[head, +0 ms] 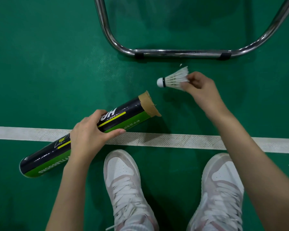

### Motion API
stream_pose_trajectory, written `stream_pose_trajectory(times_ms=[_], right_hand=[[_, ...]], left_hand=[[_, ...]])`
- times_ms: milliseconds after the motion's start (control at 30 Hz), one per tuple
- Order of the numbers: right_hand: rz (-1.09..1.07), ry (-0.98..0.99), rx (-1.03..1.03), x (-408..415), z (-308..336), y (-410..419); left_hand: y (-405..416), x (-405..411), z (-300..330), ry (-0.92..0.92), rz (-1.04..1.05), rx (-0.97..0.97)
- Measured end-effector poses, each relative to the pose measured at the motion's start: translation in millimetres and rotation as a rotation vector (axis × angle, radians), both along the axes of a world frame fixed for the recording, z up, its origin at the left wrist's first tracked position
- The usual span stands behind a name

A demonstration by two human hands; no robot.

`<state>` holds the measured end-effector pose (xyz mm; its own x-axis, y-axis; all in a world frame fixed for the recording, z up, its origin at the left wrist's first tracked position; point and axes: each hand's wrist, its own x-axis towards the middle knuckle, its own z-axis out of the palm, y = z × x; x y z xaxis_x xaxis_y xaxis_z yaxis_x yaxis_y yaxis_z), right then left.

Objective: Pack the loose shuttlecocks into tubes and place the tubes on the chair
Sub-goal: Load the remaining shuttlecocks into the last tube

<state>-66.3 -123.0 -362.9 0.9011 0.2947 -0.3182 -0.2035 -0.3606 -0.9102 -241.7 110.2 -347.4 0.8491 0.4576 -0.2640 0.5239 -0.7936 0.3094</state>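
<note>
Our left hand [88, 132] wrapped round middle of tube [90, 132], tube lying tilted across white court line [173, 141], open taped end up past line. Right hand [198, 85] pinching shuttlecock [173, 79] by feathers, cork aimed toward tube mouth, just beyond it. Chair frame [182, 53] further past line; our sneakers [123, 180] on near side.

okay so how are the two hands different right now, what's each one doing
The left hand wraps around the middle of the shuttlecock tube; the right hand pinches the feather end of a shuttlecock. The left hand is nearer the white line, the right nearer the chair frame. Both are bare and each holds one item.
</note>
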Motion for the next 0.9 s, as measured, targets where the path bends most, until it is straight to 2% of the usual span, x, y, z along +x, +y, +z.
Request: stream_pose_trajectory(times_ms=[167, 333, 500, 633, 767, 900], right_hand=[[0.055, 0.1, 0.05, -31, 22, -33], [0.095, 0.169, 0.125, -58, 31, -37], [0.039, 0.236, 0.233, -74, 39, -35], [0.078, 0.162, 0.132, -79, 33, -30], [0.023, 0.043, 0.028, -84, 30, -24], [0.018, 0.008, -0.022, -85, 31, -20]], left_hand=[[-20, 11, 4, 0.012, -0.082, 0.017], [-43, 19, 9, -0.055, -0.181, -0.007], [-51, 24, 13, -0.131, -0.222, -0.008], [-54, 25, 12, -0.146, -0.262, 0.0], [-53, 25, 12, -0.167, -0.273, 0.006], [-53, 24, 13, -0.186, -0.274, 0.004]])
